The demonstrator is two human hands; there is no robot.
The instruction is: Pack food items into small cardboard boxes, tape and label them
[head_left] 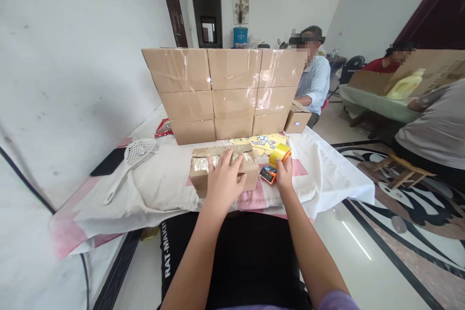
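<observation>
A small cardboard box (203, 174), taped over its top, lies on the cloth-covered table (160, 189) right in front of me. My left hand (224, 179) rests flat on the box's top with its fingers spread. Just right of the box, my right hand (284, 173) is closed round a tape dispenser (275, 164) with a yellow roll and an orange and blue body, its lower end on the table.
A wall of stacked taped cartons (232, 92) stands behind the box, with a small open carton (298, 118) to its right. A white slotted scoop (131, 157) and a red packet (164, 128) lie at left. Other people sit at right, near a low table (378, 104).
</observation>
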